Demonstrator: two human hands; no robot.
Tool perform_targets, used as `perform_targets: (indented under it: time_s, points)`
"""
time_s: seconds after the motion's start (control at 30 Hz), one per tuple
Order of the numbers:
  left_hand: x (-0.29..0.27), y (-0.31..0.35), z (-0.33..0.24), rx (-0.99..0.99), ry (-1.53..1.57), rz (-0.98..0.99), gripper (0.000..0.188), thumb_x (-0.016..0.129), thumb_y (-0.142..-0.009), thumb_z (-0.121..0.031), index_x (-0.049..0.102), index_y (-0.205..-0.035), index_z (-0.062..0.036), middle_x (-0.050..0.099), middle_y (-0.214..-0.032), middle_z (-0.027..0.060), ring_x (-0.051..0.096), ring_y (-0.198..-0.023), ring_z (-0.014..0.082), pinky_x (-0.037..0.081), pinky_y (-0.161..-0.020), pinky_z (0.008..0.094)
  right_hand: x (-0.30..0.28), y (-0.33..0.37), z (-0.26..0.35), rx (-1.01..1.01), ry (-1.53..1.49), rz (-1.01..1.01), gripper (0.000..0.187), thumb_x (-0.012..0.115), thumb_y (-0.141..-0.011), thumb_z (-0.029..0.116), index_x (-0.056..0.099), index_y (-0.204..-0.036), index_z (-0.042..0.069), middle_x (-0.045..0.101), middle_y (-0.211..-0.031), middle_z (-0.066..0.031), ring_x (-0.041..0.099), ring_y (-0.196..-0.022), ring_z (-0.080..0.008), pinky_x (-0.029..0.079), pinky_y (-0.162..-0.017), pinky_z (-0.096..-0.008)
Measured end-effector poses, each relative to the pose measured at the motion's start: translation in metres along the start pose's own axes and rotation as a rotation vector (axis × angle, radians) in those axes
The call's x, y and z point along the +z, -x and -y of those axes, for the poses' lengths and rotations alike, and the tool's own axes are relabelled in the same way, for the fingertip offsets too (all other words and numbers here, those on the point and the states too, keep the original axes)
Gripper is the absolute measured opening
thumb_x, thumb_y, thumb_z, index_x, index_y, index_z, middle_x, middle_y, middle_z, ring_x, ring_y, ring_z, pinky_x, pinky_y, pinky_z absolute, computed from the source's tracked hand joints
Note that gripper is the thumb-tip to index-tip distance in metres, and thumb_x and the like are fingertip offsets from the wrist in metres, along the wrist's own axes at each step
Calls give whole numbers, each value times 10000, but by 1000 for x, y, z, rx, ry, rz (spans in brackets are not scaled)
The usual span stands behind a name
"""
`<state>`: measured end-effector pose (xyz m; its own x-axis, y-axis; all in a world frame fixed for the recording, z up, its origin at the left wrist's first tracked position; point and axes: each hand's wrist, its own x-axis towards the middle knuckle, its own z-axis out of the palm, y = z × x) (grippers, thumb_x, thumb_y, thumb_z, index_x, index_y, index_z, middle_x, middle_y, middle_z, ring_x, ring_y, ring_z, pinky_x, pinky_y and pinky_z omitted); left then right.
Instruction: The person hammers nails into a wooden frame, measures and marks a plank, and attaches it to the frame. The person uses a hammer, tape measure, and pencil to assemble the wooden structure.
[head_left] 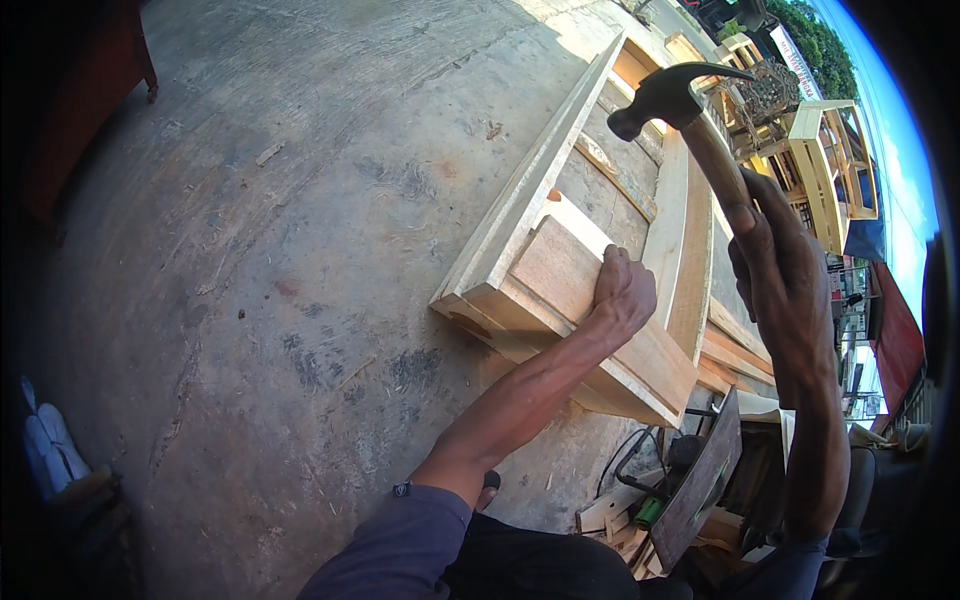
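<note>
My right hand [785,245] is wrapped round the wooden handle of a claw hammer [668,100], raised above a long, pale wooden frame [520,190]. The hammer's dark head points left, well apart from the wood. My left hand [624,288] is closed in a pinch and rests on a flat wooden board [560,265] that lies across the frame's near end. Whatever its fingers hold, if anything, is hidden. Further along, a narrow crosspiece [615,178] spans the frame between its side rails.
The frame lies on a stained concrete floor [300,250]. Loose planks [735,350] lie to its right. Nearer to me are a dark panel [700,480] and wood offcuts [605,510]. Other wooden frames [835,160] stand at the far right. A reddish object [95,90] is at the upper left.
</note>
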<state>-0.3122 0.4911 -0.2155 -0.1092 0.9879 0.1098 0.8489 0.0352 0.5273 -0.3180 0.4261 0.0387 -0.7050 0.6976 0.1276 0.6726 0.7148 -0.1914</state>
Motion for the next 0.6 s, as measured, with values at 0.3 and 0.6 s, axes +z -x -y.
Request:
perform_targets:
  time_s: [0.3,0.6]
  points:
    - [-4,-8,-2,-4,182,-110,245,586,-957,-247,810,-907,-162,757,-923,86,663,-975,224,374,-882,402,1,48,-51,217,-23,82,428,497,-1106,317,582,-1401,19,532,-636,-80,550,-585,-183,447,-597,-386]
    - [-4,-4,5,-28,147,-69,250,595,-920,-229,809,-836,-130,761,-865,118,688,-914,227,398,-871,390,-2,85,-90,279,-70,63,450,501,-1101,330,581,-1408,10,556,-646,-99,564,-595,-188,459,-605,-382]
